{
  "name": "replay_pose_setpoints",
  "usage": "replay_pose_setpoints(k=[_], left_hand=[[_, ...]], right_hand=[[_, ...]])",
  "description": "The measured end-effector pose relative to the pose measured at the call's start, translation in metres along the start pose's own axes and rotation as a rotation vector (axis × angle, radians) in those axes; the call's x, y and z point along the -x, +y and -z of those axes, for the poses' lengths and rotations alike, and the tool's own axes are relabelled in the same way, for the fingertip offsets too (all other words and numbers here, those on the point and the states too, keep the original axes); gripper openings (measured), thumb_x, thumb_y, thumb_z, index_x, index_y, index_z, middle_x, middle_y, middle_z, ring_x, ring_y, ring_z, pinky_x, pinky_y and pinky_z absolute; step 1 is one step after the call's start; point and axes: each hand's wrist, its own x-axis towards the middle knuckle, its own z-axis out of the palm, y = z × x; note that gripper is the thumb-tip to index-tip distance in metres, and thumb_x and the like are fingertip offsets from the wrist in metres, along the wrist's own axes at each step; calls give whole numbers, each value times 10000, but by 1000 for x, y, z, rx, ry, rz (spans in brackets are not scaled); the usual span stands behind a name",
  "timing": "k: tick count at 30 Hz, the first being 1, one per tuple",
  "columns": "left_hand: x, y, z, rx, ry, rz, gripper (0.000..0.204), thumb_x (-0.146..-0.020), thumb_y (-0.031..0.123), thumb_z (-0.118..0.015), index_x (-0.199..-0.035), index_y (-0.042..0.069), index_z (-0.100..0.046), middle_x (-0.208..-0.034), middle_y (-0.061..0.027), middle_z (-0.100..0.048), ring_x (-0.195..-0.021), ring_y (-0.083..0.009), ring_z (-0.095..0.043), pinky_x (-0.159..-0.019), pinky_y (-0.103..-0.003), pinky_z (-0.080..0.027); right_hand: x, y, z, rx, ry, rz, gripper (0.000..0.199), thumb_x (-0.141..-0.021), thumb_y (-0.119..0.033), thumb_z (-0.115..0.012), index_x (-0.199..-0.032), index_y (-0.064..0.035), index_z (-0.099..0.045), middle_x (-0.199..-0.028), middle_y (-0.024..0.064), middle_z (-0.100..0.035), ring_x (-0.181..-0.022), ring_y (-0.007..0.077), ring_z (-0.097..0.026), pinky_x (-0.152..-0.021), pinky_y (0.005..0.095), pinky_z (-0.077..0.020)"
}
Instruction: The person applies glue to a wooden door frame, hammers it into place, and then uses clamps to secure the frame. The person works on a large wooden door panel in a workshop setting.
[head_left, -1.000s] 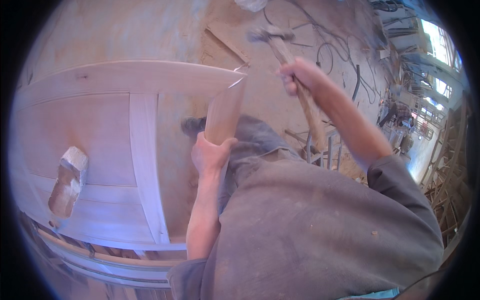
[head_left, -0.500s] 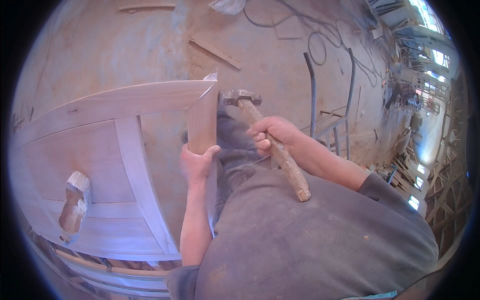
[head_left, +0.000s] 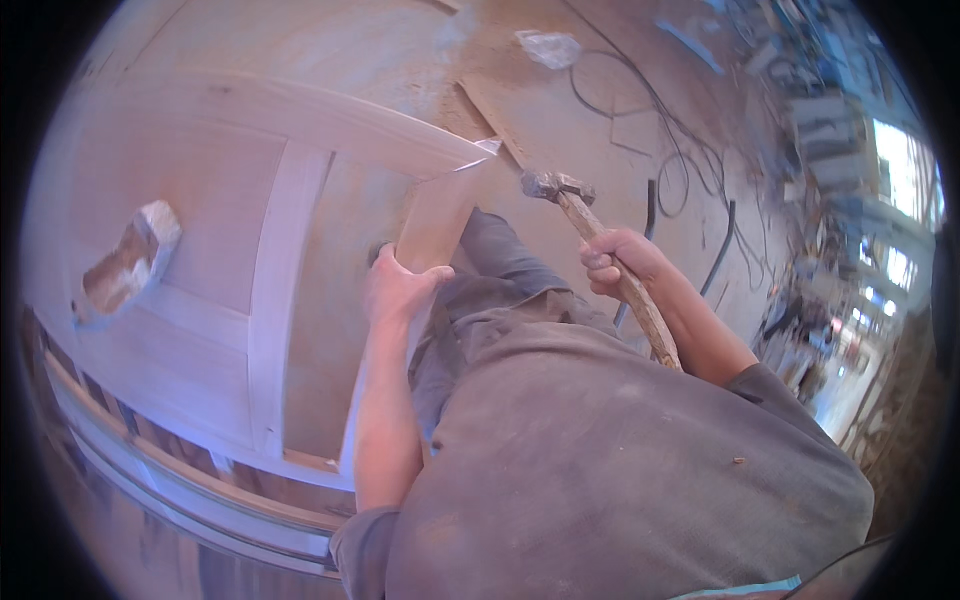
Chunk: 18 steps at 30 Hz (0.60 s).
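A pale wooden door frame (head_left: pixel 432 222) with inset panels stretches from the left side to the middle. My left hand (head_left: pixel 402 288) is wrapped round its near end piece, the thumb lying over the right edge, below the pointed corner. In my right hand (head_left: pixel 624 262) is a hammer (head_left: pixel 650 318) with a worn wooden handle and a dull metal head. The hammer head stands to the right of the frame's corner, apart from it. A rough block (head_left: pixel 130 262), whitish and brown, rests on the panel at the left.
Stacked framed pieces (head_left: pixel 200 490) lie under the door frame at lower left. A wood strip (head_left: pixel 490 122), a clear plastic bag (head_left: pixel 549 48) and looped cable (head_left: pixel 650 95) are on the dusty floor. Dark metal bars (head_left: pixel 722 250) stand beyond my right arm.
The hammer has moved right, away from the frame's corner. My left hand keeps its grip on the end piece. The whole view has turned, tilting the frame's corner down to the right.
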Motion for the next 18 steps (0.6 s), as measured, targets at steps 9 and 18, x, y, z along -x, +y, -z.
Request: replay_pose_setpoints(k=[9,18], left_hand=[[43,-11,-77,-169,605,-235,876,-728,332,-871,-1448,4,-493,-1567,-192,-413,-1479,-381,-336,-1190,-533,-310],[-6,37,-107,-311,559,-500,861,-819,292,-793,-1542,53,-391,-1693,-78,-216,-1574,-344,-112,-1269,-552,-137]], right_hand=[[-16,-67,5,437,-51,-30,115,-901,-27,-595,-832,-48,-506,-632,12,-503,-424,99,-439,-407,273,-318],[22,-52,3,471,-52,67,155,-890,-30,-618,-816,-86,-494,-615,7,-484,-428,106,-438,-427,285,-332]])
